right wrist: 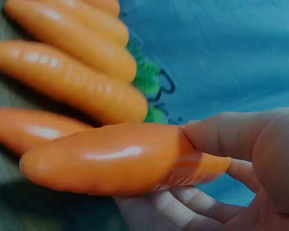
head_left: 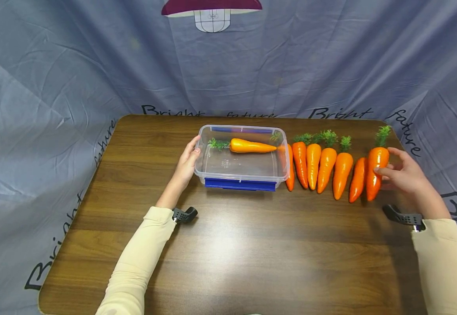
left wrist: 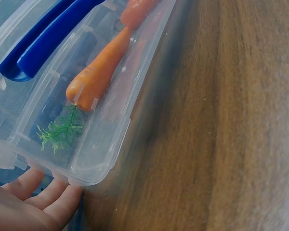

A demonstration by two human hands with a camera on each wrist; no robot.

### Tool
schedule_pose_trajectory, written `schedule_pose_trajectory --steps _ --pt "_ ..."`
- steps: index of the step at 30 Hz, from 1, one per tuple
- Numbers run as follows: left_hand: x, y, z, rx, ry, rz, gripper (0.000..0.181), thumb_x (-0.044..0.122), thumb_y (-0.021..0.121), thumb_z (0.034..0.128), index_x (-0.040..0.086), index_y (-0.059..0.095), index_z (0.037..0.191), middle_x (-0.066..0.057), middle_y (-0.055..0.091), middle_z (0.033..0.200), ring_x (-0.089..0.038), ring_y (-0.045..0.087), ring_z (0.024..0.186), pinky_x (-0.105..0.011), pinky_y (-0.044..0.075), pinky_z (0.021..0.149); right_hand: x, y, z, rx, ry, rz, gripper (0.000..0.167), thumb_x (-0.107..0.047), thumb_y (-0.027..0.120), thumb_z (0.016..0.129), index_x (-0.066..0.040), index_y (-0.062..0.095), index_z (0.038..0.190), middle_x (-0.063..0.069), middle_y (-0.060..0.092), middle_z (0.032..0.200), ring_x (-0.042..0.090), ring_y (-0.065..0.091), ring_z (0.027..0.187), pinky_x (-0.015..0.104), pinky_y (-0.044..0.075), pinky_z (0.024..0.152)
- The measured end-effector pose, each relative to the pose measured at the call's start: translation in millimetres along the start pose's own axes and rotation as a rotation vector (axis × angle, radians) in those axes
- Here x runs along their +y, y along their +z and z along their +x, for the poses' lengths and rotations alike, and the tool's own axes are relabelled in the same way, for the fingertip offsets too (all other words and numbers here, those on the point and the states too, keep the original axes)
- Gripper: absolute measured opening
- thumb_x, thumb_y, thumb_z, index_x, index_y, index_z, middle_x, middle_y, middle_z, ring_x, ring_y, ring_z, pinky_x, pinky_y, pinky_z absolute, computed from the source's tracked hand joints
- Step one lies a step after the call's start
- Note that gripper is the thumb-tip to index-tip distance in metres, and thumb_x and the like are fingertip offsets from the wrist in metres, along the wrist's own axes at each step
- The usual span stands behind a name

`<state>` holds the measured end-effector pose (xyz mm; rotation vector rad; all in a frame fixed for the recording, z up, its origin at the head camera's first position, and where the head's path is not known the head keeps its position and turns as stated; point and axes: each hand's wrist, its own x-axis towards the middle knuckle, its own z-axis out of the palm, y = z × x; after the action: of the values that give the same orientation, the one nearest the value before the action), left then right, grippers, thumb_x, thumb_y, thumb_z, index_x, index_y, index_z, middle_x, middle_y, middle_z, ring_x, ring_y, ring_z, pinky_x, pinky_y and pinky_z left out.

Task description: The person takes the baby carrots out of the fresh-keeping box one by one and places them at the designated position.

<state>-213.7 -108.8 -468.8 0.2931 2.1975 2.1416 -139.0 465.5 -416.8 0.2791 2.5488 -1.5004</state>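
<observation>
In the head view a clear plastic food container (head_left: 248, 170) with a blue latch (head_left: 239, 184) stands on the table, an orange toy carrot (head_left: 250, 146) with green leaves lying inside. My left hand (head_left: 186, 164) touches its left end; the left wrist view shows the fingers (left wrist: 62, 204) against the container's corner. At the far right my right hand (head_left: 406, 175) grips a plump orange carrot (head_left: 377, 164), thumb on one side and fingers around the other. The right wrist view has this carrot (right wrist: 111, 159) lifted slightly over a neighbouring carrot (right wrist: 33, 127).
Several more carrots (head_left: 326, 168) lie in a row between the container and my right hand, leaves toward the back. One carrot (head_left: 290, 170) lies against the container's right wall. The brown wooden table (head_left: 228, 253) ends at a grey-blue printed curtain (head_left: 228, 74).
</observation>
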Motion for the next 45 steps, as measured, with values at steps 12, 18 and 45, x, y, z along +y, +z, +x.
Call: schedule_pose_trajectory --steps 12,18,45 --pt "-0.2 0.0 -1.5 0.000 0.003 -0.007 0.049 0.013 0.034 0.1096 0.004 0.029 0.157 -0.017 0.020 0.164 -0.038 0.028 0.144 -0.054 0.026 0.117 32.1 -3.5 0.2 0.024 0.073 -0.027 0.087 -0.008 0.057 0.101 0.004 -0.008 0.157 0.007 0.056 0.101 0.011 0.062 0.072 0.038 0.061 0.065" --pt "-0.9 1.0 -1.0 0.003 -0.001 -0.026 0.049 0.012 0.034 0.1094 0.004 0.029 0.158 -0.018 0.021 0.164 -0.040 0.030 0.143 -0.056 0.028 0.115 37.3 -0.3 2.7 0.022 0.126 -0.064 0.085 -0.015 0.054 0.103 0.004 -0.011 0.155 0.044 0.035 0.130 0.013 0.061 0.074 0.049 0.060 0.070" --pt "-0.8 -0.4 0.0 0.001 -0.012 -0.018 0.049 0.011 0.033 0.1101 0.004 0.028 0.158 -0.017 0.021 0.164 -0.040 0.030 0.143 -0.055 0.028 0.115 32.6 -2.7 -2.4 0.072 0.220 -0.070 0.090 -0.029 0.056 0.103 0.009 -0.008 0.154 0.049 0.025 0.140 0.007 0.062 0.068 0.048 0.060 0.069"
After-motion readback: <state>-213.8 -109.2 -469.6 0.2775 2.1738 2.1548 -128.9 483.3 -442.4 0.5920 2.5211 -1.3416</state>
